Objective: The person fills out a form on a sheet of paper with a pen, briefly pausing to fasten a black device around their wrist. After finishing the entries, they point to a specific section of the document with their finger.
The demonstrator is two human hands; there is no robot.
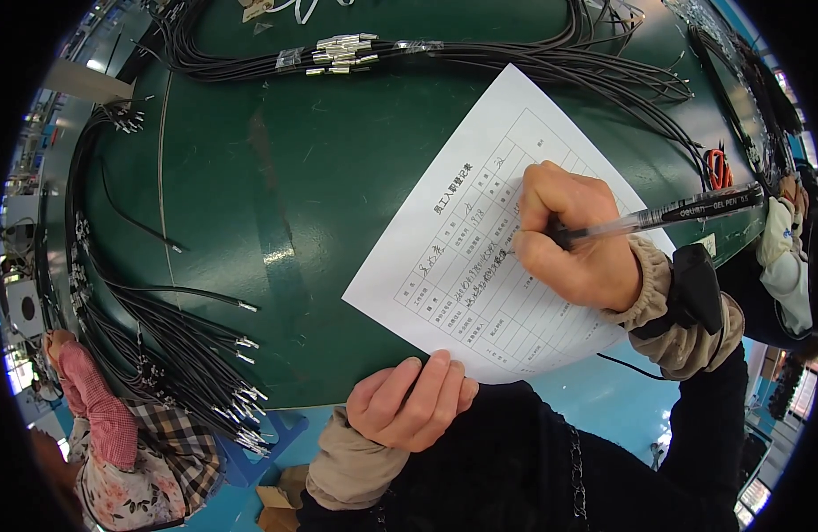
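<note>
Dark green bench (338, 177): white printed paper form (480, 239) at near edge. Right hand (573, 235) grip closed on black gel pen (666, 215) (tip on form); left hand (413, 399) fingertips pin form's lower edge.

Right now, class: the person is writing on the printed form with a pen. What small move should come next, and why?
Probably slide the pen tip slightly along the same row. The right hand grips it with the tip on the form partway through handwriting, while the left hand pins the sheet's near edge on the green table.
</note>
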